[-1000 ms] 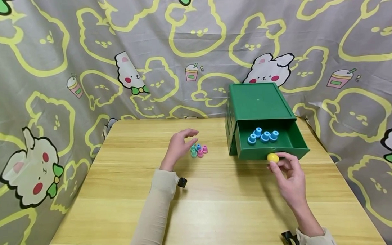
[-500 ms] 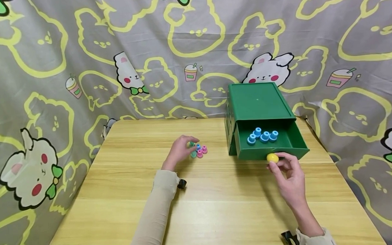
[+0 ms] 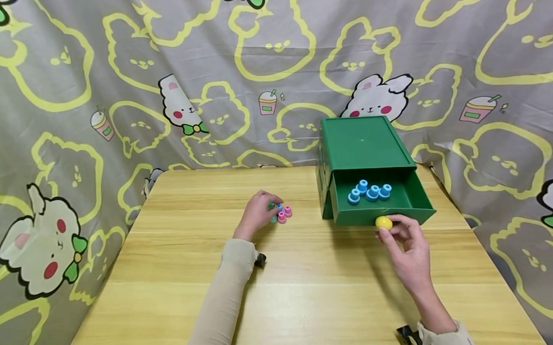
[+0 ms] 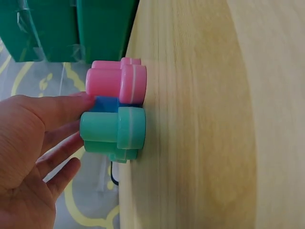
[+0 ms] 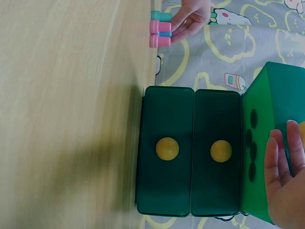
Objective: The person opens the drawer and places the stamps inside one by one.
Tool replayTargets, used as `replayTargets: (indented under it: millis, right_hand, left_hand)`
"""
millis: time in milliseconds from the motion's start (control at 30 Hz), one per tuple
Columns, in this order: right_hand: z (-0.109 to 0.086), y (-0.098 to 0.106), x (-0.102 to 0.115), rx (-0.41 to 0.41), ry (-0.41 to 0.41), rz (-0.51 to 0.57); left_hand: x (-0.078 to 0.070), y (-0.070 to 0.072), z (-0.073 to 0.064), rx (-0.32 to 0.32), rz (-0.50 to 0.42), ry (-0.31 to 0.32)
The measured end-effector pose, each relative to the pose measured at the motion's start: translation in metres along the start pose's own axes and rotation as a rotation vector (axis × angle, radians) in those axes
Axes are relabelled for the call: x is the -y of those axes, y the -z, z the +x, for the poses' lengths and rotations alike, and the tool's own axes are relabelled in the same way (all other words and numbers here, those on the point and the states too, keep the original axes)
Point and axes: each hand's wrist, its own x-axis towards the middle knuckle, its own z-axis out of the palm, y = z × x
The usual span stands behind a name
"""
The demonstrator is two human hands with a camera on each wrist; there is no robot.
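Note:
In the head view, my left hand (image 3: 258, 212) reaches over a small cluster of stepped plastic pegs left of the green drawer unit. Its thumb and fingers close around the dark blue peg (image 4: 106, 103), partly hidden between pink pegs (image 4: 106, 82) and teal pegs (image 4: 100, 125) in the left wrist view. My right hand (image 3: 407, 246) pinches the round yellow knob (image 3: 384, 223) of the top drawer (image 3: 419, 200) between thumb and fingers. That drawer is pulled out, and several light blue pegs (image 3: 372, 192) stand inside it.
The green drawer unit (image 3: 364, 141) stands at the table's back right. Two lower drawers (image 4: 52, 28) are pushed in, each with a yellow knob (image 5: 167, 149). A patterned curtain (image 3: 282, 65) hangs behind the wooden table (image 3: 299, 303).
My left hand has come down and right onto the cluster, its fingers closing around the blue peg. My right hand stays on the knob, and the drawer has not moved.

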Motion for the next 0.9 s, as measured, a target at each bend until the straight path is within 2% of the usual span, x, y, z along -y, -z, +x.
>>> replayTargets:
  millis: [433,900]
  right_hand:
    - [-0.0006,-0.0001,-0.0008,-0.001,-0.005,-0.005]
    - [-0.001,0.0005,-0.0008,0.001,-0.008,-0.025]
  left_hand:
    - [0.0012,-0.0024,0.0009,-0.011,0.03,-0.04]
    - [-0.0056,0.0013,0.0005,-0.12,-0.014,-0.123]
